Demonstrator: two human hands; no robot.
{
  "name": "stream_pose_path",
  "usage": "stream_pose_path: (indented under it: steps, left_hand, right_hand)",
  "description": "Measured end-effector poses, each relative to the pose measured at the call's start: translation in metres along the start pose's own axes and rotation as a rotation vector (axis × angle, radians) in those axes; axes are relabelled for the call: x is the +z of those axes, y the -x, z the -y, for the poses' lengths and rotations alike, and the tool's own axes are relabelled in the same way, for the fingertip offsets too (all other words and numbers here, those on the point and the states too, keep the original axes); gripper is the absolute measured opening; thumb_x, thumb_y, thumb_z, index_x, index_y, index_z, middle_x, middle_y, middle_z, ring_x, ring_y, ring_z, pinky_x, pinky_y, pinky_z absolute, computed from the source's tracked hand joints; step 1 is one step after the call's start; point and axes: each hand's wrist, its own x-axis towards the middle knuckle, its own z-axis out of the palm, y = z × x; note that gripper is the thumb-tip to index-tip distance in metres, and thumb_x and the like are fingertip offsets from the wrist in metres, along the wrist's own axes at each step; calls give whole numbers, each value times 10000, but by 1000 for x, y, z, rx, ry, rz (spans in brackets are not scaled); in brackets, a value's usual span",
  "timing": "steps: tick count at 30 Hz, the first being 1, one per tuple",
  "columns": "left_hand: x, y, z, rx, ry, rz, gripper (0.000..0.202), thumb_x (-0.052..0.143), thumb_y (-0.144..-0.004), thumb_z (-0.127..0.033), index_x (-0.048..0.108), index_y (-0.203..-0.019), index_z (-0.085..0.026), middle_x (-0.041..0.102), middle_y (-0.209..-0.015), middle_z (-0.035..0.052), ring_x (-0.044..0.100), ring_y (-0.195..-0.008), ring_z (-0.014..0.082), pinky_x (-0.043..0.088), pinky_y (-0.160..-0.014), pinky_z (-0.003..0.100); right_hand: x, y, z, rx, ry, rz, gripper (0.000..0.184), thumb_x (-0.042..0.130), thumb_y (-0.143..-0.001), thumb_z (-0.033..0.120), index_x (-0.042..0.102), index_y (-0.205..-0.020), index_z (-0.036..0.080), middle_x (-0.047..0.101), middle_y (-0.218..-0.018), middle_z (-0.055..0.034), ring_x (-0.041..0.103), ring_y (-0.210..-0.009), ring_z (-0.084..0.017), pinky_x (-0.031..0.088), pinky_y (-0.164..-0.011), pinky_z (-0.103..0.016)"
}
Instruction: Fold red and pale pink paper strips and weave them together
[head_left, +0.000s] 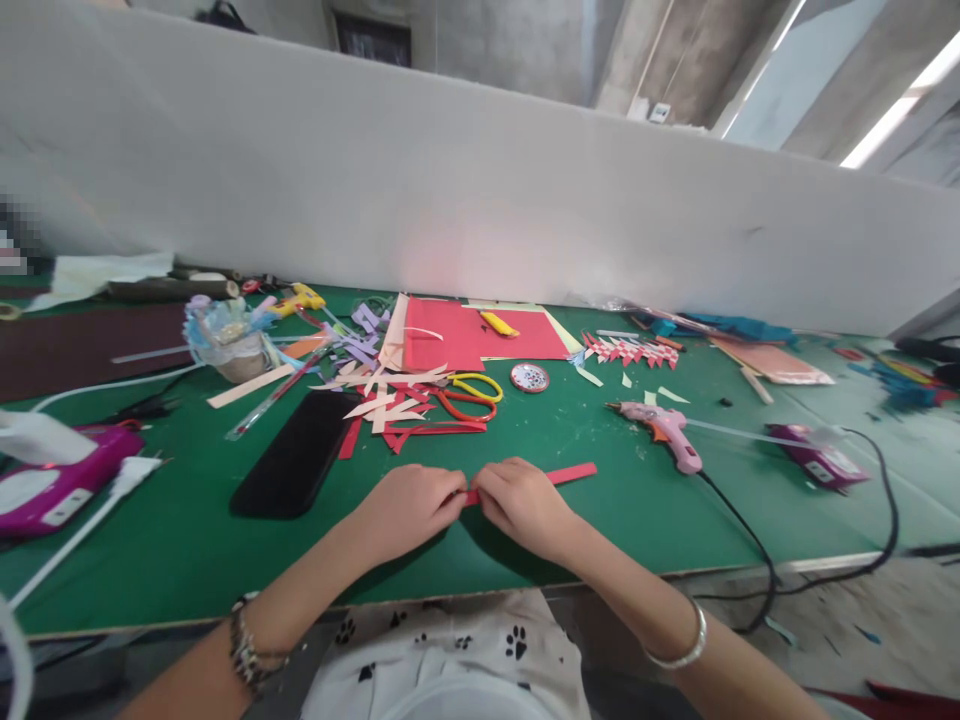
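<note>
A red paper strip [574, 473] runs between my two hands near the table's front edge, its free end sticking out to the right. My left hand [412, 507] pinches the strip's left end, fingers closed. Close beside it, my right hand [525, 503] is closed on the same strip with fingers curled over it. Fingertips hide part of the paper. Just beyond my hands lie scissors [469, 400] with orange and yellow handles, among cut pink and red paper strips [394, 400]. To the left of them rests a black phone [289, 460].
A pink glue gun [667, 432] with its cord lies at right, near a purple power strip [821, 460]. Another purple power strip [64, 480] is at far left. Red paper sheets [450, 335], a yellow cutter [499, 323] and a woven paper piece [630, 350] lie toward the white partition [480, 190].
</note>
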Motion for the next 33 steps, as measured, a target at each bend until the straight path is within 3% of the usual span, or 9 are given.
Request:
stream_pose_path:
  steps: [5,13,21,28,33]
  left_hand:
    - [-4,-3,-2,-96,192,12,339,320,-905,-320,523,-674,-177,585,-633,1,541,-592,143,264,-510,229]
    - [-6,2,3,-59,377,-18,338,317,-902,-339,526,-695,-173,532,-621,-24,478,-573,109,286,-539,203]
    - [-20,17,24,-96,518,5,375,318,-893,-409,537,-713,-164,559,-672,-19,497,-630,106,334,-597,190]
    - [-29,35,46,-163,516,21,399,310,-876,-433,530,-685,-160,531,-638,-18,466,-578,100,339,-519,173]
    - [-40,48,55,-222,450,17,390,316,-878,-424,543,-701,-161,529,-623,-22,443,-543,94,320,-496,175]
  right_hand:
    - [-4,-6,1,105,-129,16,109,419,-794,149,520,-758,173,557,-663,3,439,-531,-97,256,-529,-214]
    - [-15,-11,-2,207,-272,28,136,477,-693,161,535,-571,175,414,-484,48,268,-451,-68,188,-477,-200]
    - [-23,9,-33,233,-325,32,130,445,-665,134,528,-571,169,358,-485,57,286,-454,-64,227,-484,-185]
    - [-37,36,-63,290,-402,63,140,399,-657,124,458,-538,167,350,-484,59,300,-462,-67,245,-479,-183]
    - [-44,55,-89,402,-250,-45,164,402,-702,149,473,-556,170,409,-476,48,358,-449,-79,270,-473,-201]
